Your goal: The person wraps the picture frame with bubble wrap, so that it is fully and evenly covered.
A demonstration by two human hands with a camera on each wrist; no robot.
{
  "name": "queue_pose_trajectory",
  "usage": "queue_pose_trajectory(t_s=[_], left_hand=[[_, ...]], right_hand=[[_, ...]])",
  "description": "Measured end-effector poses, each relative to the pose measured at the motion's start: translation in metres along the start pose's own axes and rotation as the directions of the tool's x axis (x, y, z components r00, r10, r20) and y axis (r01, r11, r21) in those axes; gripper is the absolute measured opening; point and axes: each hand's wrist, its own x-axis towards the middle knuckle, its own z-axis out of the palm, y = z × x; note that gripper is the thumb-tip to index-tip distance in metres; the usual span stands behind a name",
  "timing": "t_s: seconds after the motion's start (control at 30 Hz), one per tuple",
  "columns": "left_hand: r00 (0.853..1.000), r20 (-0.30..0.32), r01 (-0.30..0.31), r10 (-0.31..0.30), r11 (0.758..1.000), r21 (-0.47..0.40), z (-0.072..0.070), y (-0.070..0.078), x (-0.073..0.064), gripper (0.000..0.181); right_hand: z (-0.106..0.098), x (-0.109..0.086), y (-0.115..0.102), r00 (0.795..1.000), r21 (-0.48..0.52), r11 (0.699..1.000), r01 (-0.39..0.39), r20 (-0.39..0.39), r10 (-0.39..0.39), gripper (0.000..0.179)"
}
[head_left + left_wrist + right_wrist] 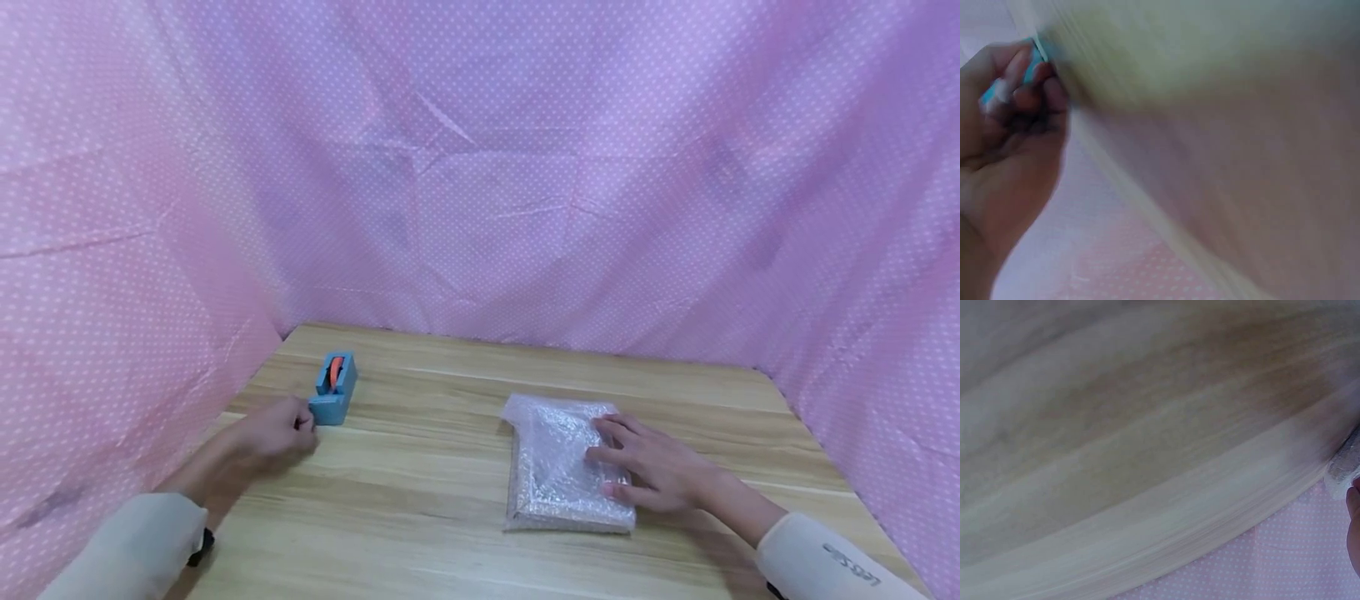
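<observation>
A light wooden table (420,500) is being enclosed on three sides by pink cloth (480,167) dotted with white. A parcel wrapped in bubble wrap (551,458) is lying flat on the table's right half and is being pressed down by the right hand (648,471), whose straight, spread fingers are resting on its right side. On the left half, well apart from the parcel, a blue tape dispenser (332,390) with an orange roll is standing near the cloth. Its near end is being touched by the left hand (273,433); in the blurred left wrist view the curled fingers (1035,87) are being closed on something blue.
</observation>
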Motion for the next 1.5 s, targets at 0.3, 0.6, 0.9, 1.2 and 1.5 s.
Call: queue_pose_trajectory(t_s=[0.3, 0.6, 0.9, 1.2, 1.5], left_hand=[[0.960, 0.135, -0.263, 0.244, 0.954, 0.147, -0.024, 0.027, -0.004, 0.031], [0.904, 0.201, -0.402, 0.376, 0.910, 0.104, -0.003, 0.066, 0.003, 0.010], [0.868, 0.285, -0.453, 0.406, 0.884, 0.120, 0.022, 0.113, 0.036, 0.008], [0.823, 0.366, -0.506, 0.434, 0.853, 0.128, 0.053, 0.168, 0.069, 0.007], [0.695, 0.463, -0.653, 0.550, 0.753, 0.085, 0.099, 0.207, 0.112, 0.006]], right_hand=[[-0.001, -0.001, 0.000, 1.000, 0.010, 1.000, -0.010, 0.000, 0.010, 0.046], [0.001, -0.001, -0.001, 1.000, 0.007, 1.000, -0.008, -0.001, 0.008, 0.046], [0.001, -0.003, -0.001, 1.000, -0.003, 1.000, -0.023, 0.015, 0.023, 0.047], [0.001, -0.001, 0.000, 0.999, -0.004, 1.000, -0.026, 0.026, 0.026, 0.048], [0.001, -0.002, 0.000, 0.999, 0.005, 1.000, -0.030, 0.020, 0.029, 0.048]])
